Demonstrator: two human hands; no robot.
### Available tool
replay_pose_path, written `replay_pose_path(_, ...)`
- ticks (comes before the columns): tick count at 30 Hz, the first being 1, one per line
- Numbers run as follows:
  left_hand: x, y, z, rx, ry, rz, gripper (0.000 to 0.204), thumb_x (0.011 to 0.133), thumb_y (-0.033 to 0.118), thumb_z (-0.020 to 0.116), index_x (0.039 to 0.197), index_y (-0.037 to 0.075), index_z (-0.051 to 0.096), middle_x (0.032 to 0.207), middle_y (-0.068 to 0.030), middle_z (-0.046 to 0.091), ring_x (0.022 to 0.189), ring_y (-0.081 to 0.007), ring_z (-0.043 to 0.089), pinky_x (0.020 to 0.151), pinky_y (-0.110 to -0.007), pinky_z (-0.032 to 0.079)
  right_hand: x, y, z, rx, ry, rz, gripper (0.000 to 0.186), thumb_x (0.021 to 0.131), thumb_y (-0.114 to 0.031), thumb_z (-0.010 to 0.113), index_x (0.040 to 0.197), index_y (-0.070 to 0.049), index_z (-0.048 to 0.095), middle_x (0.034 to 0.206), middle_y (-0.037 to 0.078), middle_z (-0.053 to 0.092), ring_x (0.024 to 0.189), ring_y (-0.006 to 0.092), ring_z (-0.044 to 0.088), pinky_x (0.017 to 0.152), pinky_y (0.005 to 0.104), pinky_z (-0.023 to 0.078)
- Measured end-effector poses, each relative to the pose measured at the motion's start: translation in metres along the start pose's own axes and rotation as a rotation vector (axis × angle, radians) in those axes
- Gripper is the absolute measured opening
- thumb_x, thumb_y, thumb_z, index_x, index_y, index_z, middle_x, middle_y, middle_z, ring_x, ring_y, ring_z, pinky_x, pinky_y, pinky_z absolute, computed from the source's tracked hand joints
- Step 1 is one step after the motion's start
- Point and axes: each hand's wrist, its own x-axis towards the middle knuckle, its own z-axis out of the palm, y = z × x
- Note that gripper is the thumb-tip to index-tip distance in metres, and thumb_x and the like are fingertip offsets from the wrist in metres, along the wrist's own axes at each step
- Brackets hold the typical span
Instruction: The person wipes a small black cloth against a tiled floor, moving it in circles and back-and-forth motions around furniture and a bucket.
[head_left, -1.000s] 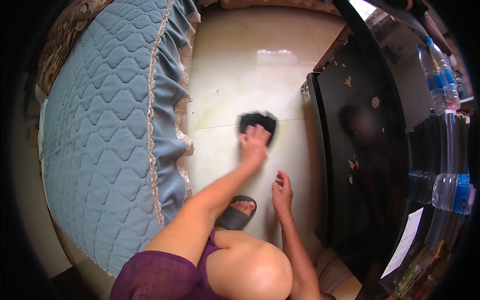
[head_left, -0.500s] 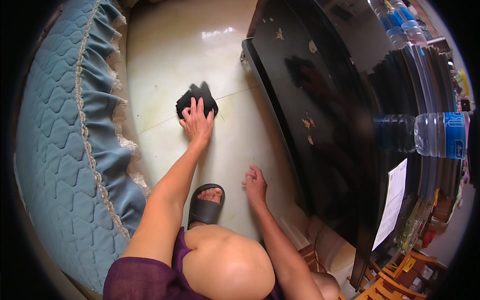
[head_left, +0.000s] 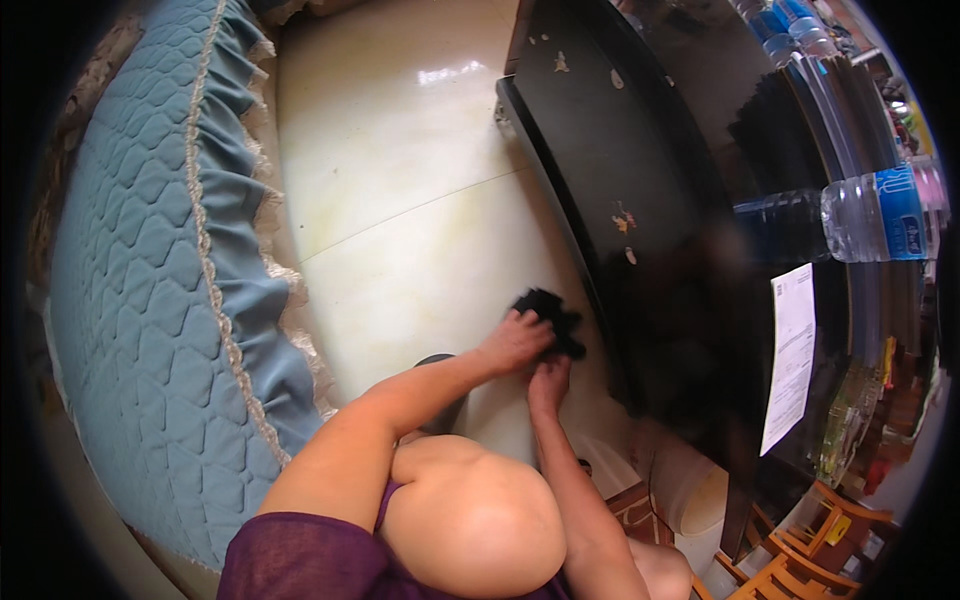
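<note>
A crumpled black cloth (head_left: 546, 308) is bunched up low over the pale floor, close to the base of the dark cabinet. My left hand (head_left: 517, 342) reaches across to the right and grips the cloth, its fingers curled over the near side. Just below it, my right hand (head_left: 548, 384) has its fingers drawn together at the cloth's lower edge, pinching it; the fingertips are partly hidden. My two hands nearly touch.
A bed with a blue quilted, lace-edged cover (head_left: 130, 290) lines the left. On the right stands a glossy dark cabinet (head_left: 590, 150), with a plastic bottle (head_left: 870, 218) and a white paper sheet (head_left: 790, 360). My slippered foot (head_left: 440, 405) is below my left forearm.
My left hand has drawn the cloth off the middle of the floor, back and rightward to my right hand. The right hand has moved slightly right and closed at the cloth.
</note>
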Motion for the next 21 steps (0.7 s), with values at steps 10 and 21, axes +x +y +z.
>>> replay_pose_path(10,-0.143,-0.111,-0.099,0.55,0.348,-1.632,0.047,0.082,0.033,0.056,0.122,0.008,0.047,0.115,-0.0152,0.049,0.099,-0.0349,0.048,0.083,-0.047,0.045,-0.059,-0.085,0.046,-0.031,-0.65,-0.197,0.043,0.08,-0.002,0.046,0.123,-0.007,0.042,0.103,0.015,0.059,0.07,0.0211,0.062,0.069,0.0327,0.05)
replay_pose_path(21,-0.006,0.013,0.006,-0.558,0.022,-0.809,0.043,0.094,0.028,0.035,0.125,0.003,0.05,0.111,-0.0196,0.05,0.103,-0.0349,0.047,0.092,-0.039,0.039,0.027,-0.08,-0.012,-0.259,-0.289,-0.414,0.036,0.084,-0.022,0.051,0.118,-0.008,0.052,0.122,0.015,0.052,0.111,0.0342,0.049,0.096,0.0419,0.039)
